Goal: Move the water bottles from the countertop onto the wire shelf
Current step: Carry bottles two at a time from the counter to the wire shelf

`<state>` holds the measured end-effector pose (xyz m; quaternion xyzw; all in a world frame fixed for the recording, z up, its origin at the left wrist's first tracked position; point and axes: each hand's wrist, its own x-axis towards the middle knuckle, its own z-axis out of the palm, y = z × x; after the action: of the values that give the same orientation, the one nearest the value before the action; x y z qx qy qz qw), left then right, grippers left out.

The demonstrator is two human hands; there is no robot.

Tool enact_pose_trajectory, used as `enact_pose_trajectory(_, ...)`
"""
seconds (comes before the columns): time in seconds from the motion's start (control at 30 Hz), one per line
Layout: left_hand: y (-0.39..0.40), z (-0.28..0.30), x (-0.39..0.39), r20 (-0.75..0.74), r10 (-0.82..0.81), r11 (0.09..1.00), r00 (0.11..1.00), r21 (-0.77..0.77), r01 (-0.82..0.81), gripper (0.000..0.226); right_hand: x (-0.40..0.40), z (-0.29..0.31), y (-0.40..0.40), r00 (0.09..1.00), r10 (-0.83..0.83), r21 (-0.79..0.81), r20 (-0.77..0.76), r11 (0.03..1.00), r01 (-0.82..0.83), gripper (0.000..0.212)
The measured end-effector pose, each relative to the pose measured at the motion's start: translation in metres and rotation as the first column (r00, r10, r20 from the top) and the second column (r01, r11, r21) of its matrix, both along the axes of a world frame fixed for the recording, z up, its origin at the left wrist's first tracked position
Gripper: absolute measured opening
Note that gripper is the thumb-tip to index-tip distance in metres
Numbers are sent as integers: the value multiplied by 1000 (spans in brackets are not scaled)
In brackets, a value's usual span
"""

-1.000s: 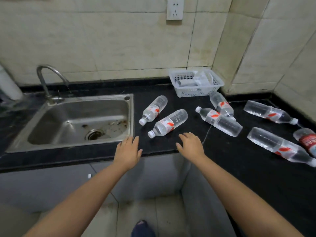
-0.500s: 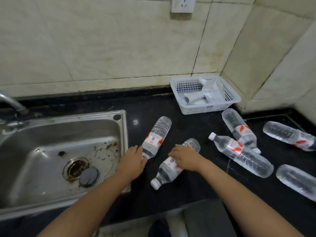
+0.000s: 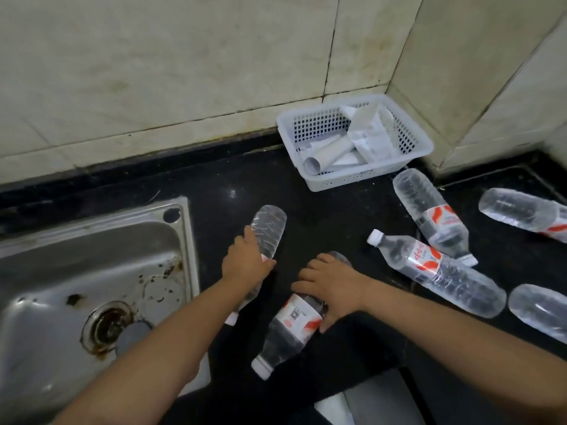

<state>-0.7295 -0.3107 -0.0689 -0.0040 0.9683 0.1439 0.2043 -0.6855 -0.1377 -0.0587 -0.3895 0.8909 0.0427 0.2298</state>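
Gripping lying bottles, left hand point(image 3: 245, 268) fingers around one bottle point(image 3: 267, 231), right hand point(image 3: 333, 286) another point(image 3: 291, 323).

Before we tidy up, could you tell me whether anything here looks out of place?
Yes: the water bottles all lie toppled on the black countertop, none upright. The sink has rust-coloured stains near its drain.
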Motion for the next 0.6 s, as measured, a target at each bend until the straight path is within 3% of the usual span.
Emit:
enact_pose_trajectory(0.13,-15,0,-11,25,-183,982,983,42,181,86,23,-6,10,974,-225,-64,-23,973,224,80)
enact_pose_trajectory(0.27,-21,8,-23,71,-515,852,854,-68,520,81,60,-1,19,850,-526,5,-11,850,527,77)
enact_pose_trajectory(0.43,-9,12,-36,95,-830,496,550,-327,805,75,123,5,24,496,-868,59,-27,494,867,77)
enact_pose_trajectory(0.6,-5,13,-37,169,-972,96,164,-351,931,59,152,1,2,67,-997,-18,24,67,998,73)
